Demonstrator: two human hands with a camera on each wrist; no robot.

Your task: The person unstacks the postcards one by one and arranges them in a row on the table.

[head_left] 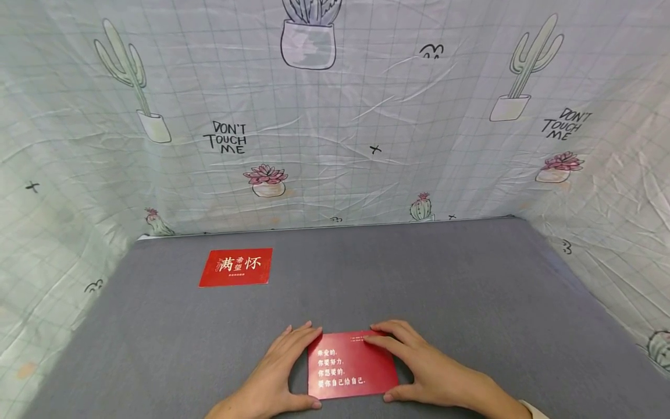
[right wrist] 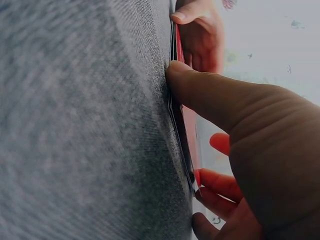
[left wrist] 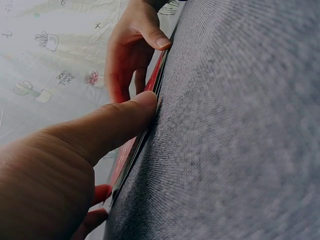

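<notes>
A red card [head_left: 353,372] printed with white Chinese lines lies on the grey table near its front. My left hand [head_left: 277,372] holds its left side, thumb at the near edge and fingers at the far left corner. On the other side my right hand [head_left: 429,364] grips it between a thumb by the near right corner and fingers at the far edge, with the index finger over the top face. Thin stacked layers show along the card's edge [right wrist: 179,125] in the right wrist view. The left thumb [left wrist: 120,120] presses that edge in the left wrist view.
Another red card [head_left: 237,267], with large white characters, lies flat toward the back left of the grey table [head_left: 419,279]. A pale curtain [head_left: 340,116] printed with cacti and words hangs behind and along both sides.
</notes>
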